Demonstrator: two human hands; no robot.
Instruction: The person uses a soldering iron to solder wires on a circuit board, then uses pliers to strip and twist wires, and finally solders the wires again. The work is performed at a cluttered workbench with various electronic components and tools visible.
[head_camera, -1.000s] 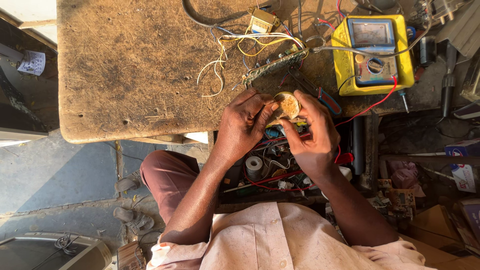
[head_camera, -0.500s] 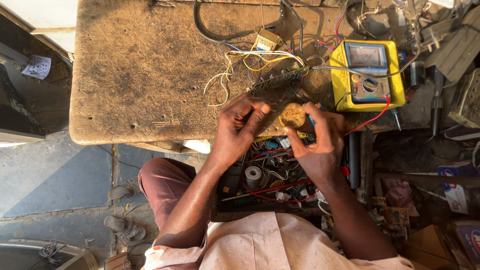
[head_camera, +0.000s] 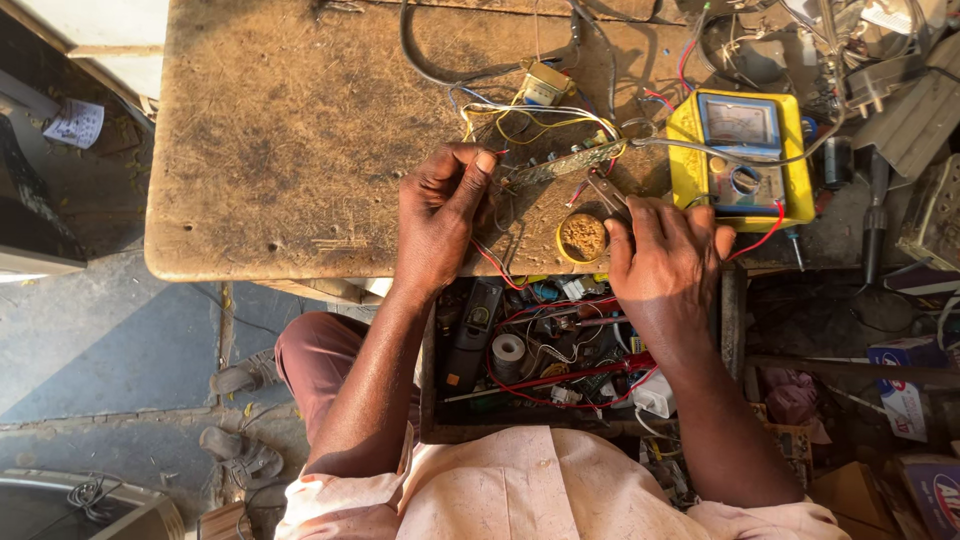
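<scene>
My left hand (head_camera: 440, 215) rests on the worn wooden bench (head_camera: 290, 150), thumb and forefinger pinched together on a thin red wire (head_camera: 490, 262) at the left end of a narrow circuit board (head_camera: 565, 162). My right hand (head_camera: 665, 265) lies flat at the bench's front edge with its fingers apart. Its forefinger touches the side of a small round yellow tin (head_camera: 583, 238) of brown paste. A short metal piece (head_camera: 606, 194) lies just above that finger. Yellow and white wires run from the board to a small transformer (head_camera: 543, 83).
A yellow meter (head_camera: 740, 155) with red and grey leads sits right of the board. Below the bench, between my arms, an open drawer (head_camera: 540, 355) holds several parts, wires and a tape roll. Tools and boxes crowd the right side. Sandals lie on the floor at lower left.
The yellow tin, held up in both hands before, now sits on the bench. My left hand has moved up to the board's end, and my right hand lies beside the tin.
</scene>
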